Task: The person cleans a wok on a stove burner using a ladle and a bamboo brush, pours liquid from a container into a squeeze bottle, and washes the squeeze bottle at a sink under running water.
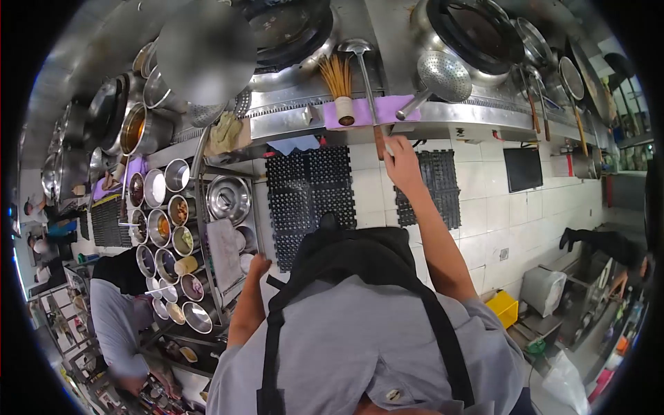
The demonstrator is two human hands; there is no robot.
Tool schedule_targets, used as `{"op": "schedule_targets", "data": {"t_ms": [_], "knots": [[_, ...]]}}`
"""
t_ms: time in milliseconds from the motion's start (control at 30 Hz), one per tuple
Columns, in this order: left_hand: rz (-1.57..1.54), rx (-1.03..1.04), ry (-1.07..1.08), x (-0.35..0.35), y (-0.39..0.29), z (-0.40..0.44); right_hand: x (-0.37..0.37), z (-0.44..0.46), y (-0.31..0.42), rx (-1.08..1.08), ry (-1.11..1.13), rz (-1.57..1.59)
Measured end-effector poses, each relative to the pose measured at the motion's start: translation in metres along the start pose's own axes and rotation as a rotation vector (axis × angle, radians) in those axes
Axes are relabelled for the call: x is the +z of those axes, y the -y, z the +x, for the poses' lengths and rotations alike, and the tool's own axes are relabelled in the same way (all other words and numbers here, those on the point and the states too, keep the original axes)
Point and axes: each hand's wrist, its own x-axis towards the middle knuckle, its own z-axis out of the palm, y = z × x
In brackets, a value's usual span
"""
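Note:
My right hand (402, 162) is stretched forward to the stove's front edge. Its fingers are partly apart, right beside the wooden handle of a ladle (378, 140); whether they touch it I cannot tell. The ladle's metal bowl rests on the stove top, and its handle juts out over a purple cloth (394, 108). On that cloth stands a bamboo brush (339, 86), and a perforated skimmer (443, 77) lies to the right. My left hand (259, 265) hangs low beside the ingredient cart, fingers curled in, with nothing visible in them.
Two large woks (287, 31) (477, 31) sit in the stove. At left, several metal ingredient bowls (160, 227) and a steel basin (228, 199) fill the cart. Black mats (309, 194) cover part of the floor. Another person (117, 315) stands at left; a yellow crate (503, 309) is at right.

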Motion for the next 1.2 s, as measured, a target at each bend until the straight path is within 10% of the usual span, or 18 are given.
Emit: {"op": "schedule_targets", "data": {"t_ms": [233,533,633,1033,1200], "knots": [[-1.19,-0.051,0.169,0.054,-0.006,-0.028,0.08,0.067,-0.067,0.295,-0.059,-0.064],[-1.102,-0.231,-0.047,0.023,-0.055,0.001,0.068,0.097,-0.041,0.331,-0.234,0.187],[-1.095,-0.248,-0.13,-0.02,-0.087,0.016,0.045,0.166,0.034,0.54,-0.066,0.604],[-0.848,0.207,-0.171,-0.076,-0.14,0.093,0.135,0.436,0.237,0.182,0.593,0.904],[-1.348,-0.309,-0.059,-0.087,-0.092,0.052,0.278,0.522,0.314,0.095,0.604,0.644]]}}
